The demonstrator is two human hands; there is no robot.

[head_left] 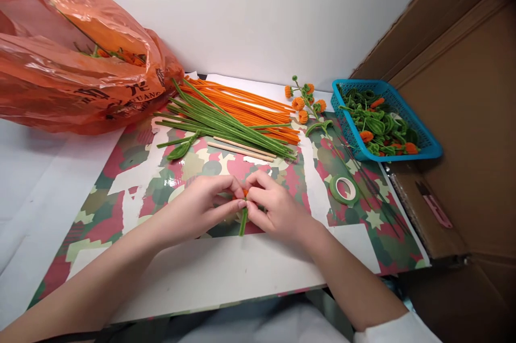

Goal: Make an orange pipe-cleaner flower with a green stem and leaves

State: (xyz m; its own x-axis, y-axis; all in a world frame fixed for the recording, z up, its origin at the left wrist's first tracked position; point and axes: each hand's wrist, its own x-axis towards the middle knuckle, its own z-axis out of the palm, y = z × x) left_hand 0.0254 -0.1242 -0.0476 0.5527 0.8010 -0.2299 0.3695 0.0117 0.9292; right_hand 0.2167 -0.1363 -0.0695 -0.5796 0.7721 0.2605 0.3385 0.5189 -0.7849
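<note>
My left hand (213, 200) and my right hand (272, 203) meet at the middle of the table, fingertips pinched together. Between them is a small orange and green pipe-cleaner flower (243, 219); its green end points down toward me, and most of its orange part is hidden by the fingers. Beyond my hands lie a bundle of green pipe cleaners (234, 128) and a bundle of orange pipe cleaners (245, 98). Thin wooden sticks (242, 150) rest just in front of them, with a green pipe-cleaner leaf (181, 149) to their left.
An orange plastic bag (133, 112) bulges at the back left. A finished orange flower spray (302, 104) lies near a blue basket (423, 144) of green and orange pieces. Green tape (336, 192) sits at right. Beyond the table edge is a pink-handled cutter (437, 208).
</note>
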